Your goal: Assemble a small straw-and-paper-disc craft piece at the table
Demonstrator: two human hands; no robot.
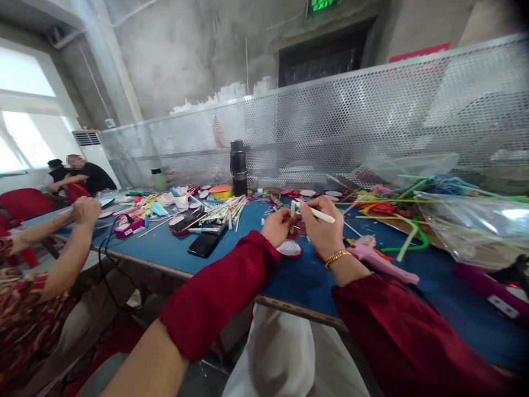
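Blue desk (173,251) runs across the view, backed by a perforated metal screen (372,121). Clear plastic bags (475,226) with coloured sticks sit far right; a pink glue gun (382,256) lies just beside our right wrist. Black flask (238,167) stands upright at the back, a phone (205,242) lies left of us, and a loose pile of pale sticks (225,209) is near it. A co-worker's hand (85,210) rests at the desk's left end.

We judge the step in hand as assembly: joining or fitting small white stick pieces. Both hands are raised just above the desk, forearms converging, red sleeves pushed in from the near edge. Left hand (279,226) is closed in a pinch around a short white stick (293,209), held upright. Right hand (324,226) is curled, fingers clamped on a longer white stick (320,214) pointing right and slightly down. The two pieces meet between the hands, over a small round pink-and-white disc (289,249). We think the next move needs a fine, steady alignment of the ends.
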